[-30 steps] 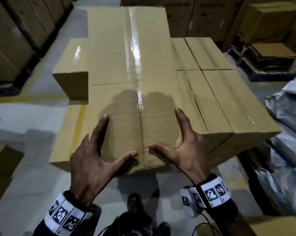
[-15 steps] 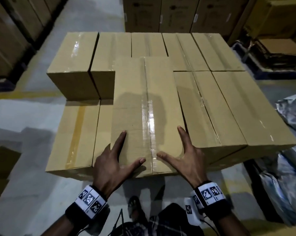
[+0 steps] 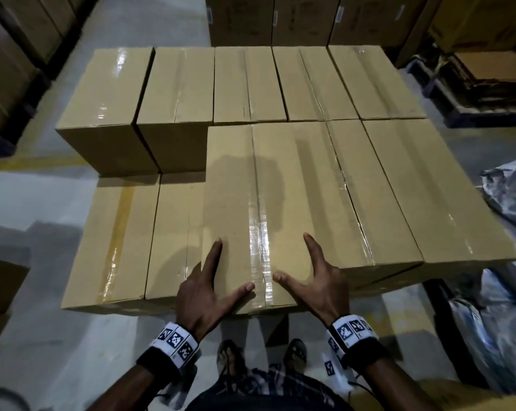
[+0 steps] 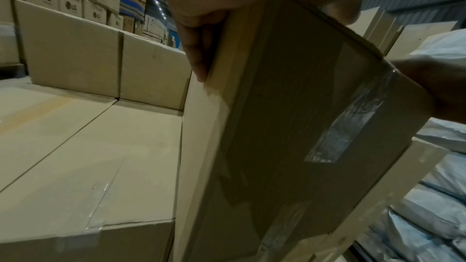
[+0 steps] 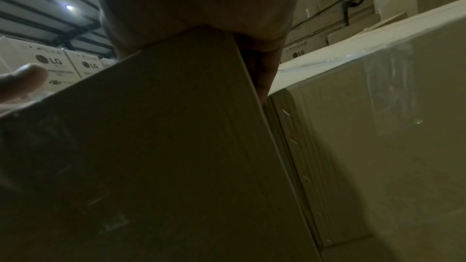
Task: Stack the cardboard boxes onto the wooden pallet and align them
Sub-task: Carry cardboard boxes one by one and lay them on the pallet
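Note:
A long taped cardboard box (image 3: 265, 203) lies on the upper layer of the stack, flush against the box (image 3: 348, 197) on its right. Its far end meets the rear row (image 3: 250, 84). My left hand (image 3: 230, 268) spreads over its near left corner, thumb and forefinger on top. In the left wrist view the other fingers (image 4: 199, 47) lie along the box's left side (image 4: 290, 117). My right hand (image 3: 292, 256) mirrors this on the near right corner. The right wrist view shows the box end (image 5: 151, 146) and my thumb (image 5: 22, 81). The pallet is hidden under the boxes.
Two lower-layer boxes (image 3: 117, 241) lie uncovered left of the placed box. Plastic-wrapped bundles (image 3: 505, 262) crowd the right. Tall carton stacks (image 3: 280, 19) stand behind, a dark pallet of flattened cardboard (image 3: 473, 84) at back right, a box (image 3: 1, 280) on the floor at left. My feet (image 3: 230, 354) touch the stack's front.
The box has come down from a raised, tilted position and slid forward until it lies flat against the rear row. Both hands stayed on its near end throughout.

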A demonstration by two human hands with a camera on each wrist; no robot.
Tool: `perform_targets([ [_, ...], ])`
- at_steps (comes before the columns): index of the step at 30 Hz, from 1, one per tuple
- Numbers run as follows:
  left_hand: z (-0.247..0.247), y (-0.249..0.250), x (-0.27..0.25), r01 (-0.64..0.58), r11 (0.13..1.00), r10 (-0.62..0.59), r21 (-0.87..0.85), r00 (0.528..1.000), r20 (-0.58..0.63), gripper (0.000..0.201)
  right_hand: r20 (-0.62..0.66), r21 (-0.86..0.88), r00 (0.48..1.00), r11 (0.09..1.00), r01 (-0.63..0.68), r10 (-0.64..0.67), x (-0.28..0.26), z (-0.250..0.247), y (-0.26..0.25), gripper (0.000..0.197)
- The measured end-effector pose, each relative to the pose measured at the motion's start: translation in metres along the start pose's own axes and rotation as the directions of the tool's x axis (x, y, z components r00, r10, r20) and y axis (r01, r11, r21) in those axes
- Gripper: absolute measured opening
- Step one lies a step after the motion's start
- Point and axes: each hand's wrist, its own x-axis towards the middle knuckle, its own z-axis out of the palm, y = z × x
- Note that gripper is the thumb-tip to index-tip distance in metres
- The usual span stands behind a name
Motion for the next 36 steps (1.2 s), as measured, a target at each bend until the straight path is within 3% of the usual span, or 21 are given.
perform_targets([
  [9, 0.020, -0.013, 0.010, 0.055, 0.998, -0.054, -0.013, 0.998, 0.045, 0.114, -0.106, 0.005, 0.992, 0.997, 0.071, -0.070, 0.013, 0.023, 0.017, 0.085],
  [21, 0.035, -0.023, 0.013, 0.071, 0.997, -0.075, 0.041, 0.993, 0.092, 0.112, 0.054, -0.038, 0.991, 0.991, 0.126, -0.124, 0.009, 0.037, 0.038, 0.077],
  [28, 0.028, -0.030, 0.011, 0.047, 0.999, -0.051, 0.023, 0.974, 0.222, 0.127, -0.078, 0.006, 0.946, 0.948, 0.317, -0.316, 0.005, 0.007, 0.060, 0.034],
  [30, 0.023, -0.035, 0.011, 0.013, 1.000, -0.017, 0.016, 0.958, 0.287, 0.133, -0.091, -0.024, 0.924, 0.928, 0.372, -0.372, 0.004, -0.003, 0.066, 0.046],
  [31, 0.021, -0.039, 0.009, -0.008, 1.000, 0.003, 0.013, 0.944, 0.329, 0.135, -0.066, -0.067, 0.910, 0.912, 0.404, -0.408, 0.004, -0.008, 0.071, 0.061],
  [34, 0.017, -0.049, 0.005, -0.065, 0.998, 0.050, 0.021, 0.901, 0.432, 0.141, 0.194, -0.273, 0.889, 0.847, 0.456, -0.416, 0.004, -0.017, 0.080, 0.117],
  [36, 0.020, -0.051, 0.001, -0.077, 0.997, 0.057, 0.027, 0.894, 0.445, 0.139, 0.331, -0.366, 0.871, 0.801, 0.473, -0.363, 0.007, -0.013, 0.089, 0.125],
])
